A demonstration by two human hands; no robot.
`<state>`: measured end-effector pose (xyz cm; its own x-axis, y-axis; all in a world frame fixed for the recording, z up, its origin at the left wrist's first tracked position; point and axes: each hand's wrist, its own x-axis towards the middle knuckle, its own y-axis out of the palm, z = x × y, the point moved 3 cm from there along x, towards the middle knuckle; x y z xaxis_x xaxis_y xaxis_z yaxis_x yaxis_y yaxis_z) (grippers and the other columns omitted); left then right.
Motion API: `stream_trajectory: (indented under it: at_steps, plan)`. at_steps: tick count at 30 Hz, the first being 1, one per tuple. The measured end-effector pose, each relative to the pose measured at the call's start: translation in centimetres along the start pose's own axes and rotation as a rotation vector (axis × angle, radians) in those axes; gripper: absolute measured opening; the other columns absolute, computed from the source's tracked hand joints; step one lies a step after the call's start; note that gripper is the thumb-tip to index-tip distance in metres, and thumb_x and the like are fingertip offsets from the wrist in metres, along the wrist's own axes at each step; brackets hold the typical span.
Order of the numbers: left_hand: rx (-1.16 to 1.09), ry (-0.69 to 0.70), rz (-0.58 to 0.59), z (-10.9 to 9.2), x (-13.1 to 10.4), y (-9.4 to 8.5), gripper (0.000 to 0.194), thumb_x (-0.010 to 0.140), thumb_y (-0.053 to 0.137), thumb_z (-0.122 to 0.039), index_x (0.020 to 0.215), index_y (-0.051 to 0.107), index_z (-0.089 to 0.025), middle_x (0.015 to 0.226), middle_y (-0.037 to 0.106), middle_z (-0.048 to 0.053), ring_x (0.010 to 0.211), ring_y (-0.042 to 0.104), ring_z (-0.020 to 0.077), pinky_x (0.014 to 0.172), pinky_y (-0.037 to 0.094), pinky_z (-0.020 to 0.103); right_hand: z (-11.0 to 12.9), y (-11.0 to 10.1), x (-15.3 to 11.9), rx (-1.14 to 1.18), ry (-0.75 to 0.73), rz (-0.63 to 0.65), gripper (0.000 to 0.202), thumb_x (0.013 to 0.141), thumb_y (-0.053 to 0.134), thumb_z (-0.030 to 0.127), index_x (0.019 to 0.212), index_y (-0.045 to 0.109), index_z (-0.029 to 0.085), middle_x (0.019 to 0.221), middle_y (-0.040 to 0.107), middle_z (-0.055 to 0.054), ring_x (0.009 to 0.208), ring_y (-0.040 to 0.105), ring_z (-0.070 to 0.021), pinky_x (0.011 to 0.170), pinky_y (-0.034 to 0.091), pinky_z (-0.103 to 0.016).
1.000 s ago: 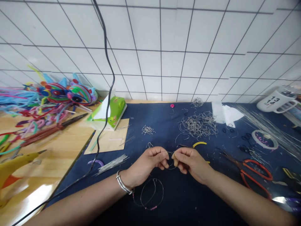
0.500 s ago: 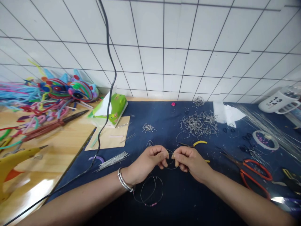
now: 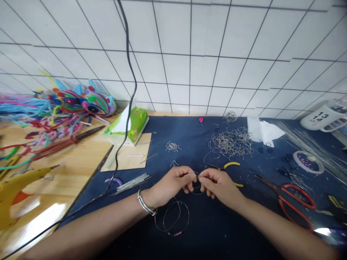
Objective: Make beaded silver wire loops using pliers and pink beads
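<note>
A thin wire loop (image 3: 197, 194) spans the small gap between my two hands above the dark blue cloth (image 3: 187, 135). My left hand (image 3: 179, 184), with a silver bangle (image 3: 145, 204) at its wrist, pinches the loop from one side. From the other side my right hand (image 3: 217, 183) pinches it, the fingertips of both hands nearly touching. Below my left hand lie thin wire rings with small pink beads (image 3: 177, 234). Yellow-handled pliers (image 3: 231, 164) lie partly hidden behind my right hand.
Orange-handled scissors (image 3: 283, 191), a round dish of beads (image 3: 308, 162) and a white mug (image 3: 322, 117) stand at the right. Tangled wire pieces (image 3: 229, 142) lie farther back. At the left are a tissue pack (image 3: 138, 124), a wire bundle (image 3: 132, 183), a yellow glue gun (image 3: 21, 186) and a hanging black cable (image 3: 131, 68).
The whole view has shifted slightly, so the surroundings appear a little farther right. My fingertips are slightly closer together, still pinching the wire loop.
</note>
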<state>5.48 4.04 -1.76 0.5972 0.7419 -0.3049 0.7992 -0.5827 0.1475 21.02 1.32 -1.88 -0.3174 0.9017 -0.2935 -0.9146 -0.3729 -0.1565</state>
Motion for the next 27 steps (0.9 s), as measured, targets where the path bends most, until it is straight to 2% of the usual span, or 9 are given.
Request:
stream_trajectory:
  at_steps: [3, 8, 11, 16, 21, 24, 27]
  plan:
    - [0.016, 0.002, 0.003, 0.1, 0.0, -0.1, 0.020, 0.084, 0.050, -0.030, 0.077, 0.056, -0.013, 0.062, 0.055, 0.000, 0.056, 0.051, 0.0095, 0.055, 0.040, 0.023, 0.1, 0.1, 0.0, -0.129, -0.071, -0.055, 0.013, 0.083, 0.047, 0.029, 0.086, 0.056, 0.020, 0.064, 0.057, 0.003, 0.051, 0.052, -0.0082, 0.045, 0.041, -0.019]
    - [0.037, 0.008, 0.010, 0.3, 0.0, 0.0, 0.018, 0.084, 0.049, -0.028, 0.078, 0.056, -0.013, 0.062, 0.055, 0.000, 0.056, 0.051, 0.0094, 0.056, 0.040, 0.023, 0.5, 0.0, 0.0, -0.451, -0.334, -0.191, 0.010, 0.081, 0.049, 0.020, 0.080, 0.059, 0.021, 0.062, 0.055, 0.004, 0.055, 0.050, -0.0079, 0.054, 0.038, -0.020]
    - [0.042, 0.015, -0.001, 0.5, 0.0, 0.1, 0.018, 0.084, 0.049, -0.028, 0.077, 0.055, -0.013, 0.061, 0.055, 0.000, 0.056, 0.050, 0.0092, 0.056, 0.040, 0.023, 0.6, 0.0, 0.1, -0.552, -0.439, -0.187, 0.013, 0.083, 0.046, 0.018, 0.081, 0.059, 0.020, 0.066, 0.057, 0.003, 0.060, 0.051, -0.0083, 0.059, 0.037, -0.021]
    - [0.036, 0.008, -0.016, 0.7, 0.2, 0.1, 0.018, 0.083, 0.050, -0.029, 0.075, 0.055, -0.013, 0.060, 0.055, 0.000, 0.055, 0.050, 0.0090, 0.055, 0.040, 0.022, 0.5, 0.1, 0.2, -0.657, -0.507, -0.150, 0.020, 0.086, 0.041, 0.017, 0.076, 0.058, 0.018, 0.065, 0.055, 0.001, 0.061, 0.050, -0.0096, 0.061, 0.036, -0.022]
    - [0.012, 0.006, -0.022, 0.9, 0.2, -0.1, 0.020, 0.083, 0.051, -0.031, 0.076, 0.056, -0.013, 0.060, 0.056, 0.000, 0.054, 0.050, 0.0093, 0.056, 0.040, 0.023, 0.7, 0.1, 0.1, -0.670, -0.498, -0.136, 0.019, 0.085, 0.041, 0.018, 0.076, 0.058, 0.018, 0.065, 0.055, 0.000, 0.061, 0.050, -0.0104, 0.061, 0.036, -0.024]
    - [-0.106, 0.029, -0.001, 0.5, 0.1, -0.1, 0.022, 0.083, 0.051, -0.033, 0.079, 0.059, -0.012, 0.065, 0.059, 0.003, 0.060, 0.054, 0.0110, 0.060, 0.041, 0.024, 0.9, -0.4, 0.1, -0.526, -0.358, -0.201, 0.013, 0.083, 0.046, 0.021, 0.078, 0.058, 0.020, 0.063, 0.054, 0.003, 0.057, 0.050, -0.0094, 0.057, 0.038, -0.022]
    - [-0.262, 0.059, 0.045, 0.1, -0.1, 0.2, 0.024, 0.086, 0.048, -0.033, 0.089, 0.060, -0.012, 0.077, 0.062, 0.007, 0.074, 0.059, 0.0152, 0.071, 0.043, 0.029, 0.7, -0.9, 0.3, -0.283, -0.177, -0.249, 0.012, 0.083, 0.047, 0.027, 0.079, 0.055, 0.020, 0.064, 0.054, 0.003, 0.051, 0.050, -0.0083, 0.049, 0.040, -0.020]
